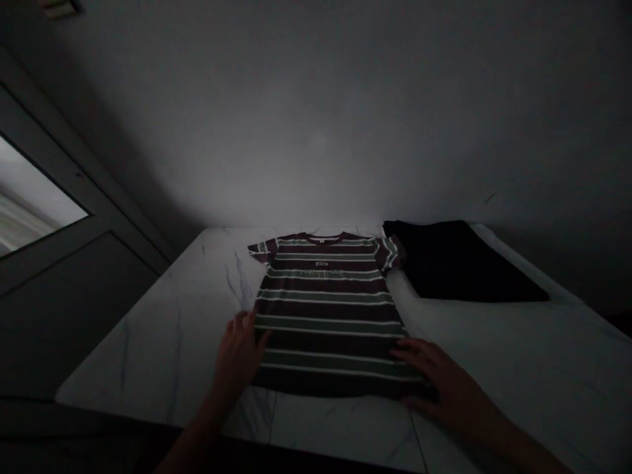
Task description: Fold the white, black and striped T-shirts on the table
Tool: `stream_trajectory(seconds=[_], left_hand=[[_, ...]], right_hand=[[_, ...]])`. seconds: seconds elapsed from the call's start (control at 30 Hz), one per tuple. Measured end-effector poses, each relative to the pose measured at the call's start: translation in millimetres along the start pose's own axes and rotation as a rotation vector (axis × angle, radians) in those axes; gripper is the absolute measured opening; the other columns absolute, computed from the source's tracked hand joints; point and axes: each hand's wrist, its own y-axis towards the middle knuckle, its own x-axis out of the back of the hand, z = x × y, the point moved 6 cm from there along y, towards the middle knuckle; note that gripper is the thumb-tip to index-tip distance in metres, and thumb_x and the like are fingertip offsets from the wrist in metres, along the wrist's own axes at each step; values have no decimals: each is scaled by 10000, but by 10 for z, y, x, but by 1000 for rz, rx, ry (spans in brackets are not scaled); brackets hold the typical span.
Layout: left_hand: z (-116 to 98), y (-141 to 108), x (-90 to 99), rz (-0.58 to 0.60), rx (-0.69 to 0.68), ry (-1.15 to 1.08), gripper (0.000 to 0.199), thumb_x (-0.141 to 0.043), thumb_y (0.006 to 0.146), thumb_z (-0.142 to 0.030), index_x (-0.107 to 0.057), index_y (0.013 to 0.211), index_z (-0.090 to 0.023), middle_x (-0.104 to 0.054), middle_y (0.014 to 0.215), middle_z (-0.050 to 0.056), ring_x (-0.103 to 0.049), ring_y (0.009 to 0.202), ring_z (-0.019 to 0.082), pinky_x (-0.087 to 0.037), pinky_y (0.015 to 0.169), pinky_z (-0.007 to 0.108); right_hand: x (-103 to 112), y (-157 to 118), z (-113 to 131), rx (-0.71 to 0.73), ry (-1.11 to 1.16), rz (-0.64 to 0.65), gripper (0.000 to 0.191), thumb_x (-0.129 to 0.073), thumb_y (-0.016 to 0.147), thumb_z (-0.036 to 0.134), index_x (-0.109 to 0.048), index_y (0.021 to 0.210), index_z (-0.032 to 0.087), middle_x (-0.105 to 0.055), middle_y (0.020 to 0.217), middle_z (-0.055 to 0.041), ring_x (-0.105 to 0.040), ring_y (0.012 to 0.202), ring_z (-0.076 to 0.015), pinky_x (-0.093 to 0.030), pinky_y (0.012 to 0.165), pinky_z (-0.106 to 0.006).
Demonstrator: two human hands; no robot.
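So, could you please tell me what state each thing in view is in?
Striped T-shirt: spread out, front up, neck at far end.
Black cloth: laid flat; folded or not, cannot tell.
Left grip: open, at the T-shirt's edge.
Right grip: open, at the opposite edge.
Door: open or shut, cannot tell.

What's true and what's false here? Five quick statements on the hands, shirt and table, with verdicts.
1. The striped shirt lies on the table with its collar away from the person. True.
2. The black cloth is right of the shirt. True.
3. The left hand is at the shirt's left side. True.
4. The right hand is on the black cloth. False: it's at the shirt's right side, near the hem.
5. The shirt is folded in half. False: it's spread out.
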Motion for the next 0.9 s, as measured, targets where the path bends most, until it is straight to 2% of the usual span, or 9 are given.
stream_trajectory(seconds=[0.1, 0.2, 0.37, 0.43, 0.57, 0.67, 0.77, 0.83, 0.9], left_hand=[[214, -92, -66, 25, 92, 38, 383, -537, 907, -380, -530, 1227, -169, -666, 1025, 140, -650, 947, 307, -518, 867, 454], [304, -169, -58, 46, 139, -45, 313, -487, 920, -299, -503, 1218, -208, -671, 1025, 117, -666, 932, 281, -535, 812, 408], [305, -106, 55, 26, 216, -175, 251, -430, 912, -230, -523, 1142, -269, -615, 1043, 64, -670, 800, 206, -520, 629, 305], [316, -78, 85, 51, 216, -151, 239, -434, 909, -227, -551, 1111, -278, -594, 1014, 44, -662, 755, 185, -499, 599, 281], [376, -163, 24, 265, 192, -22, 247, -428, 906, -185, -599, 1049, -290, -587, 969, 30, -626, 637, 153, -435, 527, 257], [350, -172, 51, 276, 105, 132, 272, -500, 853, -151, -628, 1047, -291, -605, 1003, 70, -636, 764, 209, -471, 613, 299], [69, 121, 30, 226, -77, 191, 256, -637, 785, -199, -657, 1028, -276, -608, 1169, 120, -594, 1038, 306, -490, 856, 434], [-273, 514, -125, 272, -199, 128, 285, -652, 789, -220, -662, 1072, -256, -626, 1181, 126, -579, 1094, 316, -454, 958, 472], [-691, 1017, -346, 295, -293, 36, 300, -599, 829, -194, -660, 1122, -205, -653, 1157, 139, -583, 1133, 305, -418, 1027, 458]], right_hand=[[-67, -200, -28, 66, 50, -26, 466, -640, 833, 345, -610, 1298, 337, -573, 1352, -114, -594, 1183, -282, -563, 923, -464], [-22, -303, -37, 102, 115, -111, 388, -496, 900, 255, -635, 1245, 366, -637, 1251, -85, -641, 1112, -243, -593, 869, -410], [164, -199, -133, -45, 144, -217, 331, -474, 896, 232, -694, 1096, 380, -675, 1162, -61, -673, 1050, -255, -600, 868, -438], [139, -175, -131, -25, 160, -154, 367, -486, 864, 192, -697, 1101, 376, -669, 1180, -57, -664, 1074, -251, -595, 877, -429], [-8, -282, 16, 115, 161, 45, 466, -490, 820, 133, -681, 1185, 352, -658, 1220, -72, -640, 1125, -229, -582, 886, -379], [37, -298, 119, 110, 108, 162, 463, -577, 802, 173, -659, 1226, 339, -647, 1252, -84, -646, 1095, -231, -581, 855, -351], [196, 70, 245, 103, 9, 303, 264, -651, 795, 248, -721, 1039, 321, -715, 1058, -65, -676, 944, -250, -570, 791, -375], [269, 622, 341, 53, -96, 363, 130, -626, 828, 279, -734, 900, 272, -725, 903, -74, -680, 835, -263, -550, 747, -400], [237, 1337, 448, -43, -198, 401, 181, -574, 868, 274, -737, 819, 213, -728, 881, -119, -685, 802, -277, -535, 737, -407]])
